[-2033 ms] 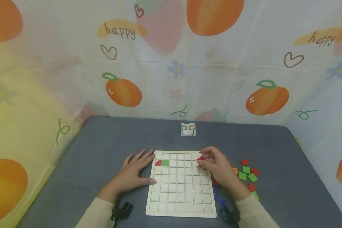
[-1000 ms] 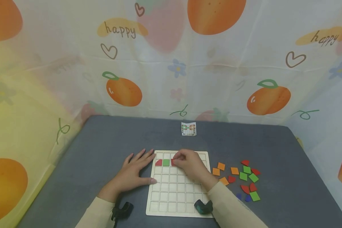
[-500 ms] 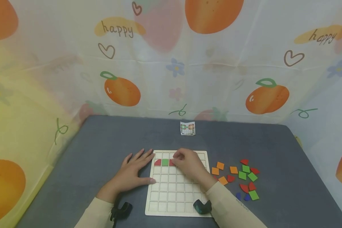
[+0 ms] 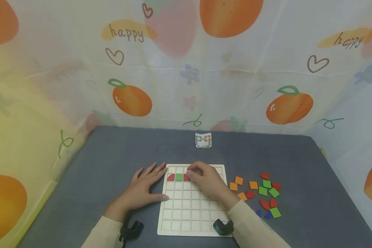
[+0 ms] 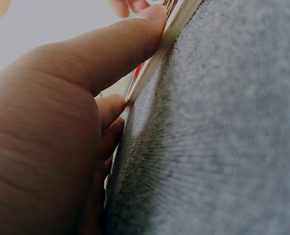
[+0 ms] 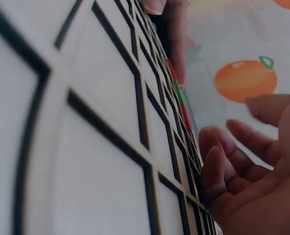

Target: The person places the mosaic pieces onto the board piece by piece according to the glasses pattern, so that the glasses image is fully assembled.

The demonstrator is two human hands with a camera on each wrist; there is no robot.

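table [image 4: 127, 148] is viewed forward and down from the head, kinda far; grid board [image 4: 186, 204] is shared by all views, caught low and close from both wrists

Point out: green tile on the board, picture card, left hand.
Green tile [image 4: 179, 177], head view, center of its face
Picture card [image 4: 203, 141], head view, center of its print
Left hand [image 4: 143, 190], head view, back of the hand

Two hands [image 4: 145, 189], one board [image 4: 170, 235], one card [image 4: 203, 140], four orange tiles [image 4: 253, 185], five green [image 4: 262, 190], seven red [image 4: 265, 205] and two blue [image 4: 268, 215] show.
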